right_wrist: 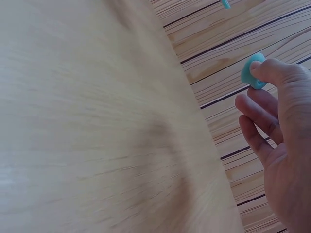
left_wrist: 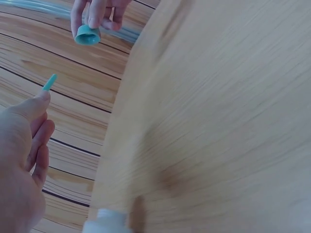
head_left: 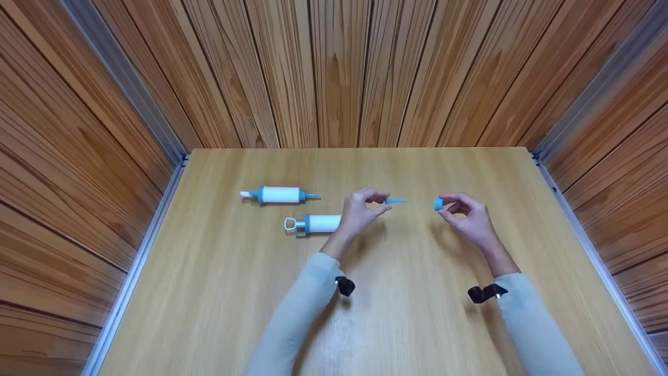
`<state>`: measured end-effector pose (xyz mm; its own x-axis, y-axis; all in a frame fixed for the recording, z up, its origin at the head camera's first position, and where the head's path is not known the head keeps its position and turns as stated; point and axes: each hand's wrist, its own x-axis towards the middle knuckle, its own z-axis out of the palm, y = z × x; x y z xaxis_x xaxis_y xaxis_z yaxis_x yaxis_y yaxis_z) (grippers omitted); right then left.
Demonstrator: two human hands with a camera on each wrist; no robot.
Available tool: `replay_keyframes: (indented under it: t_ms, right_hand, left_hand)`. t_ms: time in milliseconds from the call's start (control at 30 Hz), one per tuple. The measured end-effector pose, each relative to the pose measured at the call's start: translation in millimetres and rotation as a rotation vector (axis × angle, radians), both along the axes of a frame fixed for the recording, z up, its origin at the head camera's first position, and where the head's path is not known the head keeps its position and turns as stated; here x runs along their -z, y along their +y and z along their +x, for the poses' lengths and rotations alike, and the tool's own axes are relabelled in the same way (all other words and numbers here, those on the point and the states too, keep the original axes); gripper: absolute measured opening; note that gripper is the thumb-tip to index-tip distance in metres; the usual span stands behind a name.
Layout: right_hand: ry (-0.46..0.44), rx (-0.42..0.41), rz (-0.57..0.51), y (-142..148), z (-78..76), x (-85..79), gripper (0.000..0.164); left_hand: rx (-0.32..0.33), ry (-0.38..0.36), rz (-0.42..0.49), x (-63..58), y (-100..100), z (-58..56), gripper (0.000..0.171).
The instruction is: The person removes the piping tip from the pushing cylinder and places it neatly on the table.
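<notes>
My left hand (head_left: 360, 211) pinches a slim, tapered blue nozzle (head_left: 396, 200) between thumb and fingers, its point facing right. In the left wrist view the nozzle (left_wrist: 50, 81) sticks up past the thumb. Across a gap to the right, my right hand (head_left: 469, 216) grips a short blue cap (head_left: 438, 203) by thumb and fingertips. The right wrist view shows this cap (right_wrist: 248, 73) flared and ring-like. Both hands are raised over the table. A white-barrelled syringe (head_left: 322, 223) with a ring handle lies beside the left wrist, which hides its right end.
Farther back on the left lies another white syringe (head_left: 282, 195), with blue ends and a thin nozzle fitted at its right. The wooden table (head_left: 407, 313) is bounded by plank walls (head_left: 339, 78) at the back and sides. Metal rails (head_left: 584, 235) run along its side edges.
</notes>
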<state>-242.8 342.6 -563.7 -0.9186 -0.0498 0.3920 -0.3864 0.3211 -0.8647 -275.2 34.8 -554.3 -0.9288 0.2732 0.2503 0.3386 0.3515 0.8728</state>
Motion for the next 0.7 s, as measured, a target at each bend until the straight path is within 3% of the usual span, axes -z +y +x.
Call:
replay_keyframes:
  t_ms: [500, 700]
  right_hand:
    - [-0.121, 0.045, 0.135, 9.8, 1.6, 16.3, 0.035]
    - [-0.151, 0.028, 0.159, 3.0, 11.9, 8.8, 0.035]
  left_hand:
    - [0.016, -0.113, -0.013, 21.2, 22.9, 0.4, 0.026]
    - [0.027, -0.13, -0.038, 33.9, 30.1, -0.6, 0.024]
